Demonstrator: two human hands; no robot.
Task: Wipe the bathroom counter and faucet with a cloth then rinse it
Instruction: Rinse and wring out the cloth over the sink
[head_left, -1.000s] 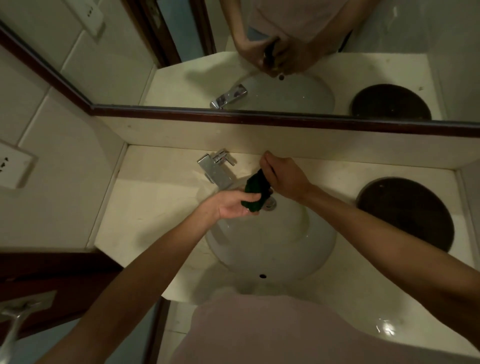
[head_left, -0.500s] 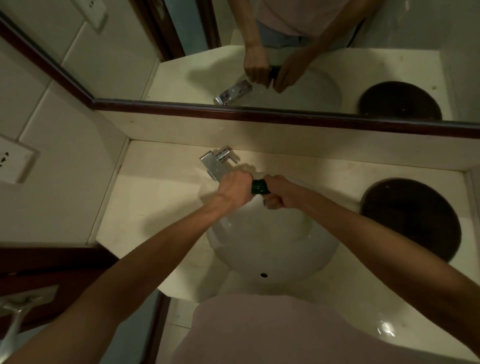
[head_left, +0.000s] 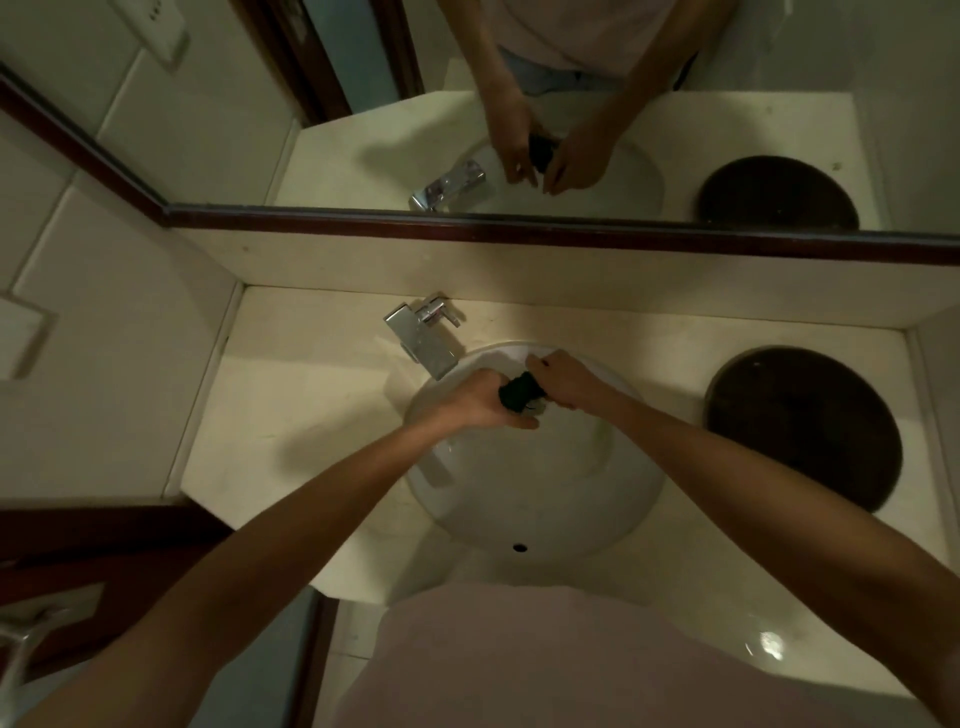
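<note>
Since a second ago both hands, left and right, have closed on the cloth over the basin, at 5 o'clock of the faucet, wringing — rinse likely nearly done.

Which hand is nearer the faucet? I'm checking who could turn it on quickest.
The left hand, gripping the dark cloth just below the faucet spout; the right hand holds the cloth's other end, farther right.

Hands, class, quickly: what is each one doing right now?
Left hand: closed on the dark green cloth, over the sink.
Right hand: closed on the same cloth's other end.
</note>
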